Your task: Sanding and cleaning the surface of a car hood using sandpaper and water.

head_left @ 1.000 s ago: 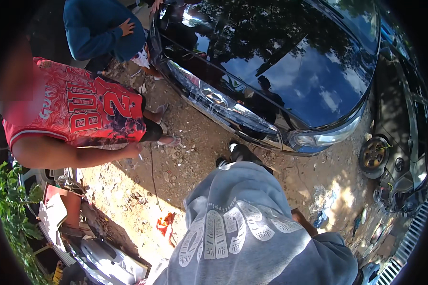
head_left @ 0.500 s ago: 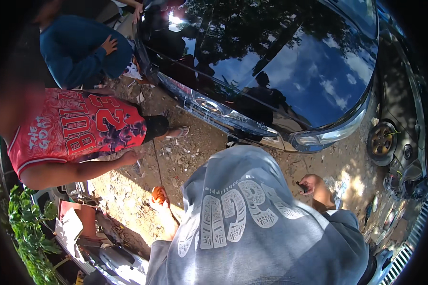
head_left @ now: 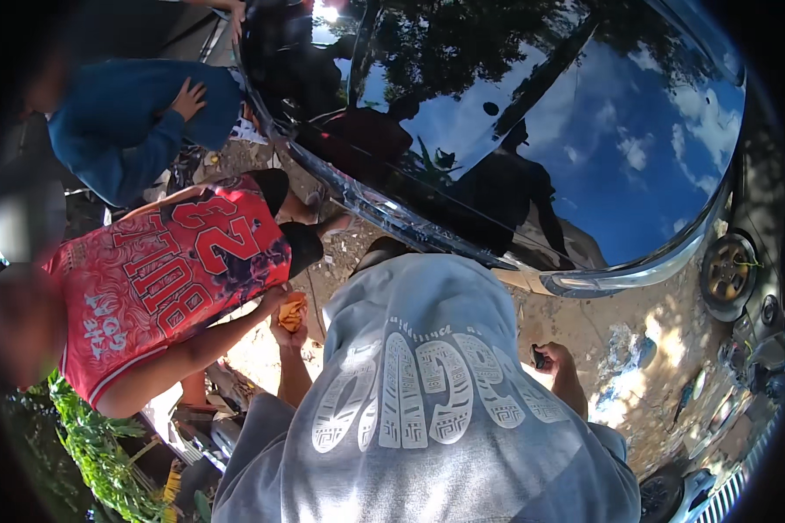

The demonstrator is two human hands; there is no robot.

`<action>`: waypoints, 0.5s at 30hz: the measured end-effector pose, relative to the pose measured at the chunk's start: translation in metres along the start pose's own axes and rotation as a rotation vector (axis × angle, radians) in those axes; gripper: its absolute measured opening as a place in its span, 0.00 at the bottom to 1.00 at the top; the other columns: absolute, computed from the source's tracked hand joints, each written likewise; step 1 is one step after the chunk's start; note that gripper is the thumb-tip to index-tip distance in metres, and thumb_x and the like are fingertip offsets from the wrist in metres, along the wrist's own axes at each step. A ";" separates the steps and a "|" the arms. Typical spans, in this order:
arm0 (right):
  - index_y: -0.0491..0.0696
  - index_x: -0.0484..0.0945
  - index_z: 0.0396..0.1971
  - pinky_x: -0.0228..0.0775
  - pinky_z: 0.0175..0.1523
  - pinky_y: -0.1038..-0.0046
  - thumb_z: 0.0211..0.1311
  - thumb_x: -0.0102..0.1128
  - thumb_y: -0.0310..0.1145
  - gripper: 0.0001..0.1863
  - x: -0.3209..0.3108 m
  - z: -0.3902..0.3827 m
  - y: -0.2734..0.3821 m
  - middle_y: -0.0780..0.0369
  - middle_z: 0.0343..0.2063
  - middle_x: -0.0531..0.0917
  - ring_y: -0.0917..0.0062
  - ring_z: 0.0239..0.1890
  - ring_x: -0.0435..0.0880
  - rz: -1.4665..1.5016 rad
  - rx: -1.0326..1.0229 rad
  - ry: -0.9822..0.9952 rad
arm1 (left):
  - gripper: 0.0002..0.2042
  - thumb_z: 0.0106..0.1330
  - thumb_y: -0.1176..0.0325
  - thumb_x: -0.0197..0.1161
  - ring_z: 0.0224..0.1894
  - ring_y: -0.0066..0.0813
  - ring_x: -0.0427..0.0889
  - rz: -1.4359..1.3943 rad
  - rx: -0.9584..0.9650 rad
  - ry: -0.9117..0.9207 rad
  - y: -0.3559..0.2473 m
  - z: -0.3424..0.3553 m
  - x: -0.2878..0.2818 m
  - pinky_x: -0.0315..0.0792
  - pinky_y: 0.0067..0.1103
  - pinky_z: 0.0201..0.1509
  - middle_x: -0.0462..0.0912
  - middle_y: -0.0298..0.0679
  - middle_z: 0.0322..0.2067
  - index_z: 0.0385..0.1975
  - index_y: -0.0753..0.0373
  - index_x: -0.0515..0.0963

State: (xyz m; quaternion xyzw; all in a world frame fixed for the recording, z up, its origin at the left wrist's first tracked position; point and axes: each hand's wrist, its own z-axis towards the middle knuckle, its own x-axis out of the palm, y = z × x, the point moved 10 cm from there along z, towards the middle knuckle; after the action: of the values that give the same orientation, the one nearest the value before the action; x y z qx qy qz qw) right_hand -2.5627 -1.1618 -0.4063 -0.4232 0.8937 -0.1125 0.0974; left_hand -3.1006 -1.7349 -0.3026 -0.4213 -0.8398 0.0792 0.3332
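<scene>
My left hand (head_left: 288, 336) is closed round a crumpled orange cloth-like bundle (head_left: 291, 310), low at my left side. Another person's hand (head_left: 273, 299) reaches to the edge of this bundle; whether it grips it too, I cannot tell. On the other side, my right hand (head_left: 563, 362) is closed on a small black object (head_left: 539, 356), too small to name. In front of me lies the glossy black hood (head_left: 619, 200) of a car, reflecting sky and trees. Neither hand touches it.
A person in a red jersey (head_left: 174, 279) stands close on my left. Beyond is a person in a teal top (head_left: 122, 122). A dark vehicle's wheel (head_left: 728, 275) is at the right. Stony dirt ground (head_left: 645, 349) and green leaves (head_left: 96, 444) lie around.
The person in red has come nearer, their hand now at the orange bundle. My left hand has risen slightly with it. I stand closer to the hood, and my right hand has lowered a little.
</scene>
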 end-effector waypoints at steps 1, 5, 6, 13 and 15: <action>0.46 0.77 0.45 0.80 0.45 0.55 0.65 0.64 0.38 0.14 0.006 -0.001 -0.002 0.56 0.37 0.85 0.61 0.38 0.87 -0.017 -0.028 0.021 | 0.20 0.70 0.62 0.58 0.48 0.48 0.84 0.090 -0.001 -0.028 -0.008 0.005 0.020 0.83 0.27 0.50 0.83 0.52 0.47 0.54 0.71 0.75; 0.47 0.78 0.46 0.78 0.48 0.59 0.67 0.63 0.41 0.16 0.026 -0.008 -0.011 0.59 0.37 0.86 0.65 0.38 0.88 0.004 -0.020 0.020 | 0.21 0.72 0.60 0.61 0.54 0.51 0.81 0.081 0.023 0.089 -0.032 0.058 0.122 0.82 0.31 0.55 0.81 0.52 0.51 0.53 0.73 0.75; 0.47 0.78 0.46 0.78 0.48 0.59 0.66 0.64 0.41 0.16 0.030 -0.008 -0.011 0.59 0.37 0.86 0.65 0.38 0.88 0.023 -0.030 0.003 | 0.21 0.72 0.59 0.61 0.55 0.51 0.81 0.110 0.075 0.037 -0.041 0.075 0.142 0.82 0.33 0.56 0.81 0.52 0.51 0.53 0.73 0.75; 0.47 0.77 0.45 0.79 0.42 0.57 0.67 0.65 0.38 0.14 0.089 0.000 -0.004 0.59 0.35 0.85 0.65 0.35 0.87 0.113 -0.144 0.050 | 0.26 0.75 0.57 0.57 0.67 0.66 0.66 0.352 -0.198 0.508 -0.007 0.129 0.407 0.73 0.39 0.68 0.66 0.59 0.66 0.64 0.70 0.65; 0.47 0.77 0.46 0.80 0.38 0.57 0.67 0.65 0.38 0.14 0.107 0.001 -0.006 0.58 0.35 0.84 0.65 0.35 0.87 0.144 -0.133 0.014 | 0.24 0.71 0.63 0.63 0.65 0.55 0.72 0.593 0.002 0.582 -0.010 0.134 0.485 0.75 0.38 0.67 0.72 0.54 0.63 0.61 0.68 0.68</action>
State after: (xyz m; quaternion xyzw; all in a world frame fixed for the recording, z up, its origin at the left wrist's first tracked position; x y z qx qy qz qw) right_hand -2.6247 -1.2494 -0.4137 -0.3624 0.9280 -0.0485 0.0709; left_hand -3.3960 -1.3528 -0.1620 -0.6494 -0.5527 0.0502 0.5198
